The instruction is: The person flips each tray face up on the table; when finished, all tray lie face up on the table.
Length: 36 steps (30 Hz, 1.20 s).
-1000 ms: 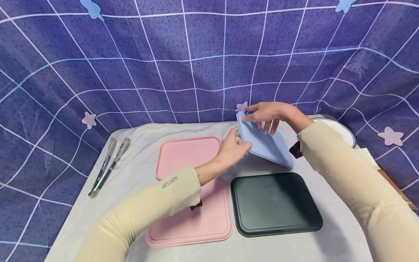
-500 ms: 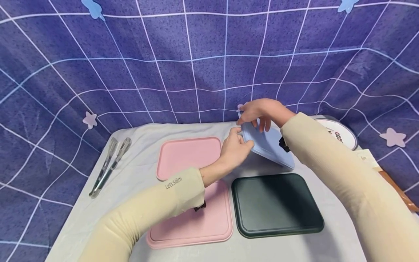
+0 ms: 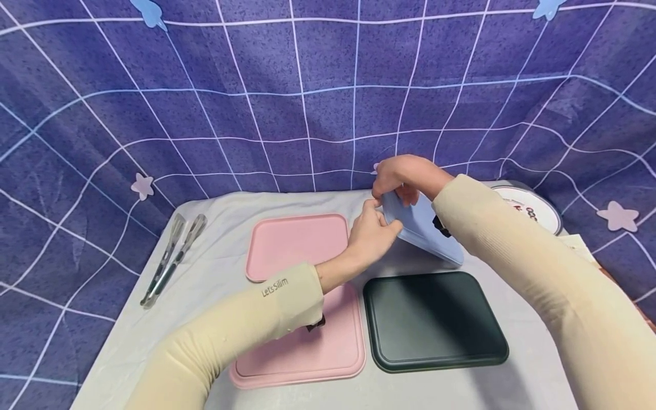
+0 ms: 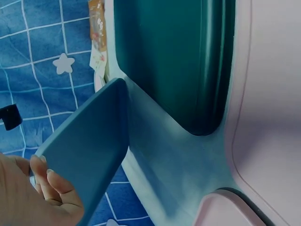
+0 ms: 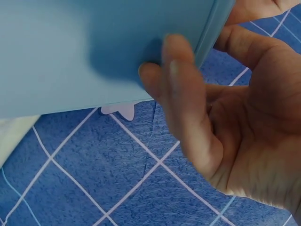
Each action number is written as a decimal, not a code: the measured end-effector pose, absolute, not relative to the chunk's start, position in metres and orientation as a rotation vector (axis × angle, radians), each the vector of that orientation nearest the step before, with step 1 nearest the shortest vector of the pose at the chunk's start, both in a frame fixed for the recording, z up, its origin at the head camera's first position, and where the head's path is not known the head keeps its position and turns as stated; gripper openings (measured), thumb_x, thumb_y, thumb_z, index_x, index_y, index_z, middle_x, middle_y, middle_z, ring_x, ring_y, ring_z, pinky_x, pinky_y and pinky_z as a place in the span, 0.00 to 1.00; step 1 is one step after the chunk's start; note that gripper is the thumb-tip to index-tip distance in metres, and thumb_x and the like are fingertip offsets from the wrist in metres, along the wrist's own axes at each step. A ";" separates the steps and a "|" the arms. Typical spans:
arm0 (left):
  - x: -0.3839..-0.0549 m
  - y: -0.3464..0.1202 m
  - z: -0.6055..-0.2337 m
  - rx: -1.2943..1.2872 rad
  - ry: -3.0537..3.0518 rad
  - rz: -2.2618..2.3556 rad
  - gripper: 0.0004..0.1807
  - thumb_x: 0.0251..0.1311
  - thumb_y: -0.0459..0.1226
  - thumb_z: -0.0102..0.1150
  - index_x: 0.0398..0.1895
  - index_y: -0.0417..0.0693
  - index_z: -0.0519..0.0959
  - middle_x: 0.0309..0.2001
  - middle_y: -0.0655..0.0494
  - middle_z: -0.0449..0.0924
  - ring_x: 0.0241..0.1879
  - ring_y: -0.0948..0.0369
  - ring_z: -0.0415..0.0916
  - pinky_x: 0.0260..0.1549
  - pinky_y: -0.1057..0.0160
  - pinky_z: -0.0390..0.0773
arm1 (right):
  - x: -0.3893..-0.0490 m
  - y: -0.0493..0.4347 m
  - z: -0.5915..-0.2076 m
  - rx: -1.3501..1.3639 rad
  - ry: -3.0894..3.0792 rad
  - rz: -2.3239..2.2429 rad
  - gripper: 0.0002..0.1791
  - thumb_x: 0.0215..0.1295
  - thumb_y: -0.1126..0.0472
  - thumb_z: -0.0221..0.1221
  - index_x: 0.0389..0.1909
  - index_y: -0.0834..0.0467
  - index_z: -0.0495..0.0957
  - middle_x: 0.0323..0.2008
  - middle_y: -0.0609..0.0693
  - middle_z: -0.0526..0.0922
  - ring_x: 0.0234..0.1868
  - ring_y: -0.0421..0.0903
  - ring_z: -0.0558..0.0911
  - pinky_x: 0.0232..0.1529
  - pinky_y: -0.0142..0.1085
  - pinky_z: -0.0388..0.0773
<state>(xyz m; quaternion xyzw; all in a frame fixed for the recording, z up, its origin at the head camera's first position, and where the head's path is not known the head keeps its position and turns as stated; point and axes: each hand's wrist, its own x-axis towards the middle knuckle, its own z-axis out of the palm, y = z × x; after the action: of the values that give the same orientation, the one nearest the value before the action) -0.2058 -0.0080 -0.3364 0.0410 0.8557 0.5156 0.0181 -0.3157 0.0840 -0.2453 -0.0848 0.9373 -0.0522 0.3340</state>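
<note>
Filling most of my head view is the blue-purple backdrop, crossed by pale grid lines. Below it I have the table, covered in white cloth. Two cream sleeves reach in over it, the right sleeve coming from the right edge and the left sleeve from the bottom, passing above the near pink tray and hiding part of it. Just right of that lies the dark green tray, flat, with a shadow across its surface. The far pink tray lies flat just beyond the near one.

Beyond the green tray I see the blue tray, tilted, its left side raised and its right end low; I can't tell whether that end touches the cloth. At the left, the tongs lie with their arms spread. At the right, a round white lid with red print shows partly behind the right sleeve.

The left hand pinches the blue tray's raised edge, thumb over the face. Just above, the right hand grips near the raised corner, thumb at the edge and fingers bent over the face. A small brown-and-white packet shows in my left wrist view, past the green tray.
</note>
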 end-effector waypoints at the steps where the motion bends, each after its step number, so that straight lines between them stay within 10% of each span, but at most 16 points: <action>1: -0.206 -0.008 -0.337 0.132 2.645 1.608 0.34 0.59 0.39 0.60 0.68 0.41 0.62 0.23 0.63 0.70 0.21 0.65 0.67 0.25 0.67 0.66 | -0.315 0.085 -0.245 -0.224 2.444 -0.145 0.48 0.64 0.54 0.53 0.79 0.65 0.41 0.23 0.59 0.81 0.20 0.47 0.80 0.27 0.38 0.83; 5: -0.205 -0.006 -0.336 0.148 2.558 1.676 0.35 0.59 0.38 0.60 0.69 0.42 0.60 0.20 0.63 0.71 0.20 0.65 0.72 0.23 0.68 0.67 | -0.312 0.089 -0.245 -0.225 2.441 -0.194 0.54 0.64 0.55 0.53 0.80 0.58 0.27 0.18 0.55 0.78 0.16 0.43 0.77 0.24 0.35 0.81; 19: -0.219 -0.040 -0.346 0.413 2.074 1.490 0.29 0.69 0.48 0.58 0.70 0.51 0.68 0.42 0.50 0.87 0.40 0.55 0.84 0.36 0.64 0.76 | -0.307 0.138 -0.222 -0.327 2.478 -0.447 0.48 0.68 0.56 0.54 0.80 0.62 0.37 0.13 0.50 0.76 0.15 0.41 0.79 0.21 0.35 0.81; 28: -0.226 -0.072 -0.362 0.384 2.083 1.373 0.23 0.70 0.44 0.54 0.67 0.50 0.72 0.43 0.51 0.86 0.45 0.52 0.83 0.52 0.47 0.78 | -0.318 0.192 -0.198 -0.277 2.496 -0.561 0.46 0.69 0.56 0.52 0.81 0.57 0.39 0.29 0.54 0.78 0.20 0.43 0.80 0.26 0.38 0.83; 36: -0.231 -0.080 -0.365 0.358 2.086 1.397 0.25 0.70 0.42 0.53 0.69 0.48 0.70 0.43 0.49 0.85 0.39 0.57 0.83 0.36 0.63 0.77 | -0.332 0.278 -0.198 -0.207 2.400 -0.851 0.44 0.77 0.52 0.48 0.81 0.52 0.31 0.52 0.58 0.79 0.35 0.50 0.87 0.39 0.46 0.86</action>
<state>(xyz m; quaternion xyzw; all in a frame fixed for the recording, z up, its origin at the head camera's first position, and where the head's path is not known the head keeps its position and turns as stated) -0.2307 -0.0800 -0.3647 0.1346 0.7851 0.5259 0.2982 -0.3317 0.2782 -0.1983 -0.0774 0.8993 -0.3189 0.2892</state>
